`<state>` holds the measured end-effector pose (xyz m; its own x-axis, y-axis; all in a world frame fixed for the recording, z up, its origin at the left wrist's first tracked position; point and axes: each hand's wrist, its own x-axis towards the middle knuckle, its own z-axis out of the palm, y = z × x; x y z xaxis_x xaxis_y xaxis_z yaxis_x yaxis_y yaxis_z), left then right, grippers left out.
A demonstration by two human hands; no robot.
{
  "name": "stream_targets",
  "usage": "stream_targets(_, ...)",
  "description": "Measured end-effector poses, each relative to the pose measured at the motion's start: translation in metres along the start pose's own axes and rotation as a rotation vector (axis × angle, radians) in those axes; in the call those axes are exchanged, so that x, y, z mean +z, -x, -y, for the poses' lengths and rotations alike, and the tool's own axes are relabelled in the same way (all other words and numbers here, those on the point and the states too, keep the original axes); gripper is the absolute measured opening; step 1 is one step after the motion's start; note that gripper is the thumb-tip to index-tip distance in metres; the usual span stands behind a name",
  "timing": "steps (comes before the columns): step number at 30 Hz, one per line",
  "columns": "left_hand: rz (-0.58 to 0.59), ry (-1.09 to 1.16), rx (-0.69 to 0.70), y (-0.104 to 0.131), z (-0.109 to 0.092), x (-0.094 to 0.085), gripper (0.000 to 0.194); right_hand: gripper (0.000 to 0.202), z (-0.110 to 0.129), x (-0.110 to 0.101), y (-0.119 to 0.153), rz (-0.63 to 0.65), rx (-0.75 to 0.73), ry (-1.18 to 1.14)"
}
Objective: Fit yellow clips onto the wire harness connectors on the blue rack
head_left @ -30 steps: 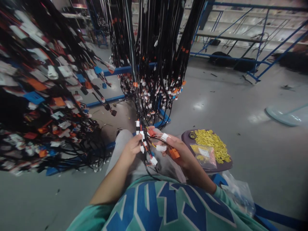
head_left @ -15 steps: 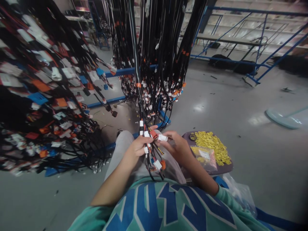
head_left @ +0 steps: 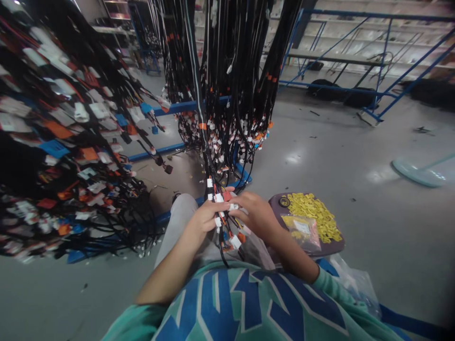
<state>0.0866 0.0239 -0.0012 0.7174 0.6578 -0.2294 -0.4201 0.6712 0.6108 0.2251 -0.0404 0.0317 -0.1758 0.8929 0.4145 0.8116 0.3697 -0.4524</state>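
while the long black wire harness (head_left: 203, 142) hangs straight down in front of the seated person, its loose branches come to rest just over the lap, which seems to be why both hands can work there without holding up its weight. the left hand (head_left: 206, 215) is closed around the branches near their ends, thumb stretched across toward the other hand, probably to keep the strands from swinging. the right hand (head_left: 258, 213) has its fingertips drawn together on a small white connector (head_left: 233, 207), right beside the left thumb — i cannot tell from here whether both hands pinch it. a red connector (head_left: 226, 195) sits between the left thumb and fingers, just above. lower down, a larger white connector (head_left: 235, 242) and an orange connector (head_left: 241, 237) dangle free of either grip, near the person's shirt. to the person's right, within easy reach i'd say, stands a purple tray (head_left: 276, 202) with a heap of yellow pieces (head_left: 316, 215) and a clear bag (head_left: 302, 229) lying on it. behind, hanging cables (head_left: 231, 61) fall in a dense curtain over a blue frame (head_left: 181, 107) — hung that way, i suppose, so the ends stay off the floor
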Motion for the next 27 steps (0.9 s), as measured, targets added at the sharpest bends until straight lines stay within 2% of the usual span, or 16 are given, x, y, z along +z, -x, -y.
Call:
stream_targets(3,-0.020,-0.039,-0.003,-0.001,-0.001,0.002,0.035,0.030,-0.009,-0.003,0.006,0.025,0.107,-0.219)
stream_targets(6,-0.038,-0.087,0.003,0.000,-0.005,0.003,0.046,0.037,-0.045,-0.017,0.035,-0.050,0.344,-0.321)
stream_targets(8,-0.061,-0.108,-0.003,0.000,-0.007,0.003,0.056,0.028,-0.081,-0.029,0.073,-0.080,0.542,-0.228)
stream_targets(9,-0.074,-0.117,-0.004,0.000,-0.008,0.004,0.059,0.025,-0.099,-0.033,0.098,-0.043,0.630,-0.144)
stream_targets(10,-0.085,-0.127,-0.004,-0.001,-0.008,0.004,0.061,0.022,-0.116,-0.036,0.124,0.030,0.728,-0.034)
stream_targets(11,-0.092,-0.136,-0.003,-0.003,-0.008,0.004,0.061,0.019,-0.130,-0.037,0.151,0.167,0.857,0.074)
stream_targets(12,-0.097,-0.142,-0.001,-0.005,-0.008,0.005,0.060,0.018,-0.142,-0.036,0.177,0.317,0.999,0.154)
stream_targets(13,-0.103,-0.147,-0.001,-0.007,-0.008,0.006,0.059,0.015,-0.150,-0.032,0.201,0.361,1.083,0.176)
stream_targets(15,-0.125,-0.156,-0.007,-0.012,-0.006,0.009,0.054,0.015,-0.158,-0.018,0.236,0.398,1.184,0.174)
stream_targets(16,-0.142,-0.160,-0.011,-0.013,-0.005,0.011,0.052,0.017,-0.160,-0.010,0.246,0.375,1.214,0.168)
stream_targets(18,-0.173,-0.175,-0.019,-0.015,-0.004,0.014,0.050,0.026,-0.162,0.009,0.256,0.308,1.273,0.179)
stream_targets(21,-0.201,-0.188,-0.011,-0.013,-0.004,0.018,0.051,0.039,-0.170,0.031,0.252,0.177,1.378,0.231)
stream_targets(27,-0.259,-0.216,-0.001,-0.007,-0.007,0.017,0.047,0.039,-0.194,0.049,0.233,0.038,1.583,0.279)
